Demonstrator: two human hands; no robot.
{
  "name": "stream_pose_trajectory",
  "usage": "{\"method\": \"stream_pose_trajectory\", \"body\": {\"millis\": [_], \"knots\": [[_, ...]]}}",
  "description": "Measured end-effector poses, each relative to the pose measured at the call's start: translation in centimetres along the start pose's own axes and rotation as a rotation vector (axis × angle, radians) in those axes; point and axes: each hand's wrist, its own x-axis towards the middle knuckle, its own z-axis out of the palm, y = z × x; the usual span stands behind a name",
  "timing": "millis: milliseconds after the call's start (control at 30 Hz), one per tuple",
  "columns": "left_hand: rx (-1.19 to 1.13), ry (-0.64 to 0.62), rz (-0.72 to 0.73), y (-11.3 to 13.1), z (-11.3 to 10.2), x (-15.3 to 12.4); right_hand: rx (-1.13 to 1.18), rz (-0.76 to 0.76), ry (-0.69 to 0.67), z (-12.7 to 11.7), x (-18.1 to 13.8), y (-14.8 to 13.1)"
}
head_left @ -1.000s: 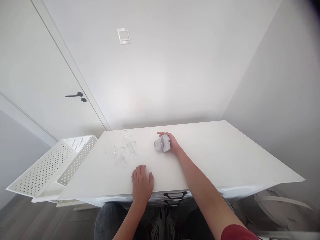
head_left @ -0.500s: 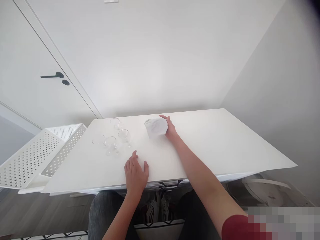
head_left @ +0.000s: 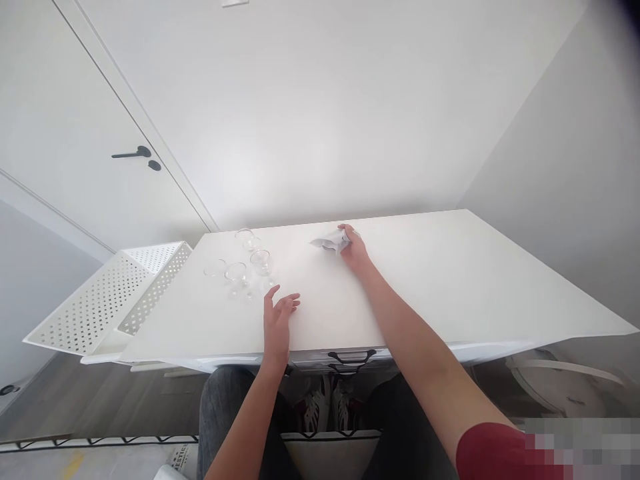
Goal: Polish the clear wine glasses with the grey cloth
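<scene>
My right hand (head_left: 353,245) is closed on a thin white cloth (head_left: 331,240), held near the back of the white table (head_left: 450,287). The cloth looks creased and partly bunched; whether it touches the tabletop I cannot tell. My left hand (head_left: 279,317) is open over the front left part of the table, its fingers apart and nothing in them. Just beyond it, to the left, stand several clear stemmed glasses, among them a near glass (head_left: 236,272) and one closer to the middle (head_left: 261,261). Their clear stems and bases are hard to make out.
White perforated baskets (head_left: 100,300) stand against the table's left end. A door with a dark handle (head_left: 133,153) is behind them. Below the front edge are dark drawer handles (head_left: 353,360). A round pale object (head_left: 560,387) lies under the table's right side.
The cloth has turned from a broad upright face to a flatter, bunched shape in my right hand. My left hand has lifted and turned, its fingers now pointing right. The view has shifted slightly.
</scene>
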Motion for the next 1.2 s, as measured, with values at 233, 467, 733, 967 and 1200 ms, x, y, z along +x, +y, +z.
{"method": "stream_pose_trajectory", "body": {"millis": [233, 467, 733, 967, 1200], "knots": [[-0.364, 0.031, -0.1, -0.6, 0.5, 2.6, -0.076, 0.056, -0.032, 0.5, -0.5, -0.1], [-0.718, 0.108, -0.109, -0.4, 1.3, 3.5, -0.052, 0.098, -0.109, 0.9, -0.9, -0.1], [-0.725, 0.084, -0.032, -0.7, 1.6, 5.5, -0.036, 0.06, -0.102, 0.6, -0.6, 0.0], [-0.697, 0.083, 0.015, -0.1, 1.4, 6.6, -0.004, 0.13, -0.065, 0.8, -0.5, 0.1], [-0.661, 0.052, -0.014, 0.4, 2.5, 5.3, -0.023, 0.143, -0.027, 0.7, -0.3, 0.4]]}}
